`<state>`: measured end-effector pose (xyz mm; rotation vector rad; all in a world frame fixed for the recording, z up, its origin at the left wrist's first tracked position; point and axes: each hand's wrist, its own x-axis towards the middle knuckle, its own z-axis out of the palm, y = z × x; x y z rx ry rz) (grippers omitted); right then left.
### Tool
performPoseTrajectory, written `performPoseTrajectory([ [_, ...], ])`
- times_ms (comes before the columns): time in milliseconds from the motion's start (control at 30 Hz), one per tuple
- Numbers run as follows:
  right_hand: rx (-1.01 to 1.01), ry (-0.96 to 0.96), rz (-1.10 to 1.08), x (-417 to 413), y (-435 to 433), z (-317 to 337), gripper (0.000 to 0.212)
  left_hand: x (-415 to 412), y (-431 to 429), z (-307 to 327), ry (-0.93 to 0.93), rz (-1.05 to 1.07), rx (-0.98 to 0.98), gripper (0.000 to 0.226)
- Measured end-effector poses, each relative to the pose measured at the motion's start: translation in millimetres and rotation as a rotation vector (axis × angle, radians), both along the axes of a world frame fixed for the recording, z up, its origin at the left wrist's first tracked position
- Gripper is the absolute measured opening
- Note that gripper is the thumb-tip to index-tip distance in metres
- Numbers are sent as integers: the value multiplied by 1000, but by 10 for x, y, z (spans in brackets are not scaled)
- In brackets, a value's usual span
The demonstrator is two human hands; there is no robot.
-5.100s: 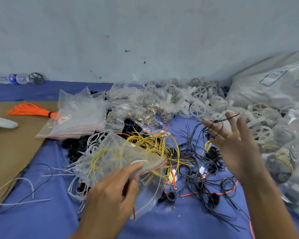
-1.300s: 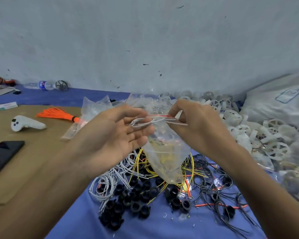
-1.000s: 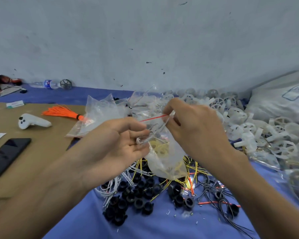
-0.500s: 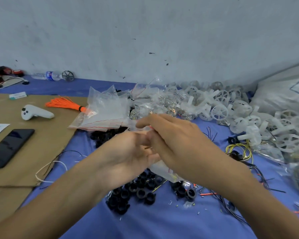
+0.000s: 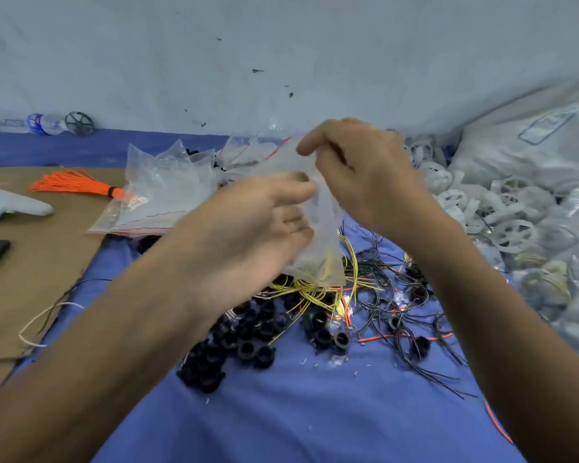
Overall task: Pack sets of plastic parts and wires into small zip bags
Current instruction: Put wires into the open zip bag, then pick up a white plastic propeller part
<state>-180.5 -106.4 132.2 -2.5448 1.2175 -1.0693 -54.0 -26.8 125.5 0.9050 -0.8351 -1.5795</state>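
1. A pale wall (image 5: pixel 281 45) fills the far side, and a blue cloth (image 5: pixel 315 412) covers the surface under my arms.
2. A big white sack (image 5: pixel 532 145) slumps at the far right. A sheet of brown cardboard (image 5: pixel 41 262) lies on the left.
3. A heap of white plastic wheels (image 5: pixel 512 232) runs along the right side below the sack.
4. A stack of empty clear bags (image 5: pixel 161 192) with red zip lines rests on the cardboard's far corner, left of my hands.
5. My left hand (image 5: pixel 248 235) is raised over the middle of the cloth. Its thumb lies across the top of the zip bag (image 5: pixel 321 248) and its curled fingers press the bag's left side, so it holds the bag.
6. My right hand (image 5: pixel 365 175) is higher and just right of the left. Its fingertips are closed in a pinch on the bag's upper edge, by the red zip strip.
7. The bag hangs between my hands, mouth up. Its lower end, with something yellow inside, dangles below both grips, just above the loose yellow wires (image 5: pixel 301 289).
8. Black plastic rings (image 5: pixel 248 335) are clustered on the cloth beneath my left wrist. Tangled black wires (image 5: pixel 381 285) spread to the right of the yellow ones.
9. A bundle of orange wires (image 5: pixel 71 183) and a white controller (image 5: pixel 10 205) lie on the cardboard.
10. A water bottle (image 5: pixel 37 123) lies against the wall with a small black wheel (image 5: pixel 79 123) just beside it.
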Motion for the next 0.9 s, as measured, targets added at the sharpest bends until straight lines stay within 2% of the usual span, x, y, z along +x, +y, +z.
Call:
performPoseTrajectory([
  [67, -13, 10, -98, -85, -184, 50, 33, 63, 93, 63, -26, -42, -234, 26],
  [133, -27, 30, -174, -161, -327, 116, 38, 87, 172, -61, -201, 20, -469, 24],
  [167, -43, 38, -196, -195, -372, 146, 40, 87, 193, -213, -373, 109, -541, 23],
  [233, -97, 45, -181, -241, -394, 187, 41, 44, 194, -605, -784, 234, -559, 17],
  [267, -118, 43, -153, -251, -380, 188, 40, -9, 187, -814, -984, 182, -543, 14],
  [300, -123, 50, -121, -251, -361, 171, 39, -77, 171, -1048, -1176, 34, -536, 14],
  [367, -85, 123, -51, -210, -320, 70, 37, -239, 151, -1518, -1570, -314, -650, 24],
  [400, -46, 184, -11, -179, -293, -3, 35, -327, 153, -1709, -1711, -436, -698, 33],
  [433, -4, 247, 27, -152, -261, -84, 34, -393, 151, -1866, -1804, -461, -724, 38],
  [500, 68, 330, 76, -141, -200, -238, 34, -458, 145, -2031, -1842, -356, -707, 32],
  [600, 131, 314, 106, -213, -157, -381, 34, -420, 119, -2089, -1707, -258, -701, 26],
  [767, 186, 221, 133, -327, -99, -478, 32, -200, 68, -1981, -1488, -169, -553, 51],
  [900, 251, 170, 154, -428, -48, -542, 30, -21, 110, -1741, -1445, -36, -584, 33],
])
